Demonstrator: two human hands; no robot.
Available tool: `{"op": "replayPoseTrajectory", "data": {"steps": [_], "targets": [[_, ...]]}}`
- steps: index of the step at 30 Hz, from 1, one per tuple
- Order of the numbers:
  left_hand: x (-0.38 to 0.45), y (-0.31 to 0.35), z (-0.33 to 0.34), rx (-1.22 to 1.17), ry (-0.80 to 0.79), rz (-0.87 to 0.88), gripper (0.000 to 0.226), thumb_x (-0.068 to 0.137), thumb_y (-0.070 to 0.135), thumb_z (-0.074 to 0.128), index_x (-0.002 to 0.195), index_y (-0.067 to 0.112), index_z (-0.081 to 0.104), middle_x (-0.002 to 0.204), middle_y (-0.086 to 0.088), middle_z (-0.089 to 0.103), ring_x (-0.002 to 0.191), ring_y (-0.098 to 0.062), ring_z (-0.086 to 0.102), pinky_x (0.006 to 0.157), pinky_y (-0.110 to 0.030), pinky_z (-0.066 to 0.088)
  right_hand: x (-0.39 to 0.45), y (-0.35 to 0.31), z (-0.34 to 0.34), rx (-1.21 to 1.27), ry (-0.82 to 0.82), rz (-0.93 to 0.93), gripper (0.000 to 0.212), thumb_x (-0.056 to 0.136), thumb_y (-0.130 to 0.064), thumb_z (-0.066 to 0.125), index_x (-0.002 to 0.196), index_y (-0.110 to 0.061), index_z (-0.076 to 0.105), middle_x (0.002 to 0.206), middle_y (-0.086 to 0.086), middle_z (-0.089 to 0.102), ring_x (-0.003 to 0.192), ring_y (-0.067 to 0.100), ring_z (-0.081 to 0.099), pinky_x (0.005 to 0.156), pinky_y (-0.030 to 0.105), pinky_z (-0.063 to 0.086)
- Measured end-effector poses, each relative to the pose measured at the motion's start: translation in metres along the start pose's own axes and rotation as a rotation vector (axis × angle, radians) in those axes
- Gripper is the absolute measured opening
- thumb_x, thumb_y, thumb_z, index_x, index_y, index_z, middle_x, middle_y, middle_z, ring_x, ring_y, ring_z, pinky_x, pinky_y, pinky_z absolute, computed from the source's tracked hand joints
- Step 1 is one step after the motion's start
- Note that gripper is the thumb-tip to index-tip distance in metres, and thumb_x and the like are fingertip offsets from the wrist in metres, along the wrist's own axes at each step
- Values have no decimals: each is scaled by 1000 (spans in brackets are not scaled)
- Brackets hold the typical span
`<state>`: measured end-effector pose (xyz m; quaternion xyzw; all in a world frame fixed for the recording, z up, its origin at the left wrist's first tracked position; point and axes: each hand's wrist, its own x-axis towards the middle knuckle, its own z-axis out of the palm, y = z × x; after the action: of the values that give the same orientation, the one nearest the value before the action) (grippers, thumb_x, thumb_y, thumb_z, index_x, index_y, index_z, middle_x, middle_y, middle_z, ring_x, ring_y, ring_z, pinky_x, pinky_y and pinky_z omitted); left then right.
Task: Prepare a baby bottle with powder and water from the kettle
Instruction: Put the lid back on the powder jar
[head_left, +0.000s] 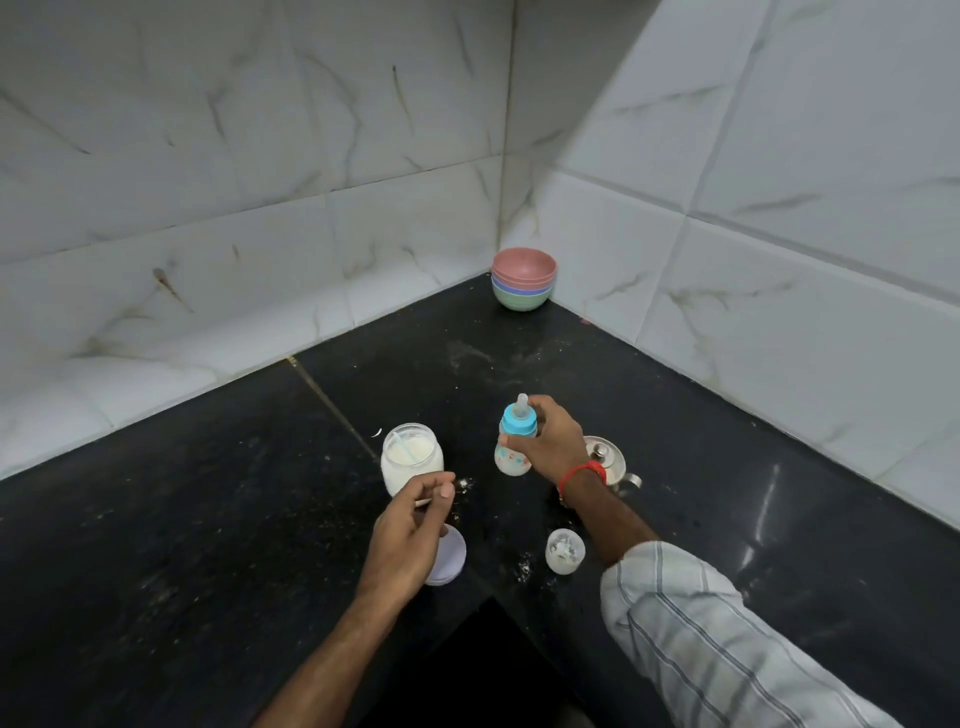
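While the right hand (550, 441) grips the baby bottle (514, 441), the left hand (410, 530) curls just below the powder jar (412, 457), pinching something small.

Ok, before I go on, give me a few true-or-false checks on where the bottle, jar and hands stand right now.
1. The right hand grips the baby bottle. True.
2. The bottle's blue teat cap is off. False: it sits on the bottle.
3. The powder jar is open. True.
4. The left hand rests flat on the counter. False: its fingers pinch a scoop handle at the jar.
5. The stacked bowls stand beside the jar. False: they sit far off in the wall corner.
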<state>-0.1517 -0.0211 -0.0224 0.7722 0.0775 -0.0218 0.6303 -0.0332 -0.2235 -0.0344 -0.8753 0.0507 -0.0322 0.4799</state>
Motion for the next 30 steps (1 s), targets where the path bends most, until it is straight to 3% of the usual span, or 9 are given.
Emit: {"op": "replayPoseTrajectory", "data": {"steps": [5, 10, 16, 19, 22, 24, 27, 30], "targets": [[3, -3, -12, 13, 34, 4, 18, 103, 35, 57, 115, 32, 70, 107, 12, 73, 70, 3, 68, 66, -12, 49, 13, 13, 22, -97, -68, 27, 53, 77, -13, 88, 123, -12, 62, 121, 9, 66, 106, 20, 60, 95, 33, 50], [9, -7, -17, 14, 59, -5, 14, 103, 36, 57, 106, 37, 71, 105, 11, 76, 66, -4, 68, 69, -20, 49, 16, 24, 33, -60, -77, 71, 56, 78, -16, 86, 126, -13, 58, 124, 10, 64, 111, 25, 61, 91, 31, 47], [12, -9, -15, 50, 58, 3, 15, 102, 39, 57, 105, 37, 72, 99, 11, 76, 67, -3, 69, 72, -24, 51, 6, 23, 27, -65, -157, 80, 83, 80, -18, 86, 149, -13, 41, 145, 15, 49, 134, 33, 51, 110, 41, 43], [13, -12, -15, 43, 86, 15, 15, 102, 38, 58, 106, 38, 72, 97, 9, 76, 69, -4, 69, 70, -23, 50, -16, 11, 21, 40, 66, -101, 73, 91, -16, 77, 153, -13, 38, 153, 11, 42, 140, 24, 45, 119, 39, 37], [12, -16, -16, -5, 148, 24, 14, 102, 31, 60, 105, 38, 72, 95, 7, 76, 69, -4, 67, 66, -20, 48, -44, -1, 17, 179, 409, -406, 39, 98, -8, 67, 136, -9, 56, 135, 7, 58, 119, 21, 61, 100, 36, 53], [10, -18, -17, -31, 193, 33, 15, 102, 26, 61, 108, 35, 72, 94, 5, 75, 67, -3, 65, 69, -19, 50, -62, -7, 19, 207, 451, -519, 28, 97, -2, 65, 125, -7, 61, 125, 3, 61, 110, 25, 63, 94, 35, 51], [11, -20, -17, -56, 234, 40, 16, 102, 24, 61, 111, 32, 71, 97, 3, 75, 69, -5, 65, 76, -24, 52, -84, 3, 39, 26, 283, -621, 26, 95, -3, 66, 119, -11, 65, 120, -1, 65, 110, 24, 59, 98, 37, 46], [12, -22, -16, -69, 243, 38, 17, 101, 24, 61, 111, 34, 71, 98, 4, 75, 76, -14, 69, 80, -29, 54, -100, 24, 65, -277, -99, -523, 42, 97, -22, 63, 138, -21, 58, 136, 2, 55, 123, 23, 50, 103, 46, 43]]}}
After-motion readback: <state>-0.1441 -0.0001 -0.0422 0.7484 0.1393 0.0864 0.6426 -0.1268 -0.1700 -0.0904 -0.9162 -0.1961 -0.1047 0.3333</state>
